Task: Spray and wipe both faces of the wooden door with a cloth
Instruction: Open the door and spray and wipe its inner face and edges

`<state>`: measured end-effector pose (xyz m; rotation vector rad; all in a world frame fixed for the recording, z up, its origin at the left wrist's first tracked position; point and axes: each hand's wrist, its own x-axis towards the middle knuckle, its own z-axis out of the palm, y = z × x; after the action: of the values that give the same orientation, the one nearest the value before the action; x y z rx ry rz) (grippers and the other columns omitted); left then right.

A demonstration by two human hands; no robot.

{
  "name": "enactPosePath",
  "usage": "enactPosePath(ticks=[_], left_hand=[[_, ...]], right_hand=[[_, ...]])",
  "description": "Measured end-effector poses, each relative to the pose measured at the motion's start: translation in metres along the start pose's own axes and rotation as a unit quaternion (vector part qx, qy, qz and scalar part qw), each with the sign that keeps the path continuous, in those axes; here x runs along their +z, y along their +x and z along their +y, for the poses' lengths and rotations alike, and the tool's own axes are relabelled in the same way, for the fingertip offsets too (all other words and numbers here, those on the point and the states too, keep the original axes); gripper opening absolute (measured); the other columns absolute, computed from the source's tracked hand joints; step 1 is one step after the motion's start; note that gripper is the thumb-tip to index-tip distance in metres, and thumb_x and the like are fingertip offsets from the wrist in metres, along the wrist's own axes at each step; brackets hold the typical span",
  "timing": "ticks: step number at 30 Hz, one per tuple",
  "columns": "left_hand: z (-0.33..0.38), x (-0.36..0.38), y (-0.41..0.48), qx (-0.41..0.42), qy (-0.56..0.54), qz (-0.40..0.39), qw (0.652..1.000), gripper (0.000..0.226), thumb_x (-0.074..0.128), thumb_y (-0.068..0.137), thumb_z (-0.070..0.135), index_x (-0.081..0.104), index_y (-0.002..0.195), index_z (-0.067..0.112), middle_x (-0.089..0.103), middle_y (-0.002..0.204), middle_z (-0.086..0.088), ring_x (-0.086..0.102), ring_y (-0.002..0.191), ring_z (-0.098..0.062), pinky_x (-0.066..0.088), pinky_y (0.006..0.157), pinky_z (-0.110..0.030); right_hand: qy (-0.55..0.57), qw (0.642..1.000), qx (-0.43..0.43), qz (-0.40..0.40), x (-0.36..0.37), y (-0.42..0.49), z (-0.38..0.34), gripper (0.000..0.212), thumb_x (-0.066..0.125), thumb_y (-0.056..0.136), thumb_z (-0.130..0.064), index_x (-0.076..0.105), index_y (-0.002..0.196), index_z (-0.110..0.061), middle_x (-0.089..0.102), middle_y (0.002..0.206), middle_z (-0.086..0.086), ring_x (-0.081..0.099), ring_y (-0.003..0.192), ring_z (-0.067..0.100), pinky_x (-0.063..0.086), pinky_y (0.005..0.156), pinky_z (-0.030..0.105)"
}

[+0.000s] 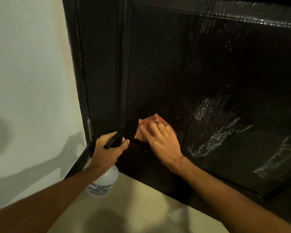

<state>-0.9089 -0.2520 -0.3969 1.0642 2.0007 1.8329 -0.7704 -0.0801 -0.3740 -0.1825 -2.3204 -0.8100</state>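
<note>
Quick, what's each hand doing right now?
Left hand: grips the spray bottle.
Right hand: open, presses the pink cloth against the door.

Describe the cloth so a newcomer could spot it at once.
Start at the dark wooden door filling the right of the view, then drop to its lower left corner. There the right hand presses a bunched cloth against it. It is the only pinkish-red thing, peeking past the fingertips.

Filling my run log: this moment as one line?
left hand grips translucent plastic spray bottle | right hand presses pink cloth on dark wooden door
</note>
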Motion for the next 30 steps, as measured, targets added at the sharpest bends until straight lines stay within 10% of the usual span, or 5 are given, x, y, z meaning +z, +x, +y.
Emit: enactPosePath(ticks=[3,9,17,24,30], left_hand=[[0.0,0.007,-0.008,-0.003,-0.01,-0.012,1.0,0.013,0.076,0.093,0.007,0.069,0.082,0.007,0.071,0.073,-0.016,0.053,0.043,-0.002,0.04,0.04,-0.017],[0.024,0.044,-0.007,-0.003,-0.021,-0.056,0.998,0.013,0.076,0.094,0.011,0.07,0.084,0.006,0.071,0.074,-0.015,0.052,0.043,-0.008,0.039,0.039,-0.024],[0.05,0.077,-0.012,0.036,-0.033,-0.098,0.994,0.011,0.074,0.096,0.013,0.07,0.091,0.004,0.075,0.079,-0.013,0.05,0.041,-0.012,0.04,0.038,-0.025],[0.066,0.146,-0.048,0.034,-0.02,-0.162,0.986,0.015,0.075,0.095,0.014,0.071,0.083,0.006,0.073,0.075,-0.018,0.049,0.037,-0.015,0.038,0.036,-0.025],[0.076,0.17,-0.054,0.046,-0.024,-0.219,0.974,0.017,0.076,0.095,0.019,0.071,0.084,0.007,0.071,0.071,-0.018,0.051,0.041,-0.016,0.039,0.038,-0.026]], right_hand=[[0.005,0.994,0.087,0.063,-0.008,0.009,0.017,0.052,0.048,0.091,-0.019,0.059,0.141,-0.017,0.049,0.13,0.016,0.047,0.104,0.032,0.039,0.083,0.043],[0.008,0.999,-0.014,-0.034,0.007,-0.079,0.007,0.048,0.042,0.094,-0.023,0.063,0.137,-0.019,0.062,0.122,0.008,0.062,0.1,0.027,0.051,0.076,0.037],[-0.039,0.953,0.222,0.205,-0.047,-0.058,0.107,0.049,0.063,0.093,-0.014,0.061,0.141,-0.023,0.037,0.132,0.013,0.042,0.105,0.032,0.044,0.084,0.045],[-0.03,0.997,0.06,-0.031,-0.065,-0.186,0.111,0.061,0.081,0.082,-0.027,0.062,0.139,-0.023,0.041,0.134,0.013,0.046,0.115,0.034,0.044,0.092,0.048],[-0.054,0.91,0.348,0.217,-0.15,-0.157,0.204,0.055,0.057,0.094,-0.005,0.057,0.144,-0.028,0.046,0.13,0.019,0.045,0.112,0.035,0.048,0.087,0.044]])
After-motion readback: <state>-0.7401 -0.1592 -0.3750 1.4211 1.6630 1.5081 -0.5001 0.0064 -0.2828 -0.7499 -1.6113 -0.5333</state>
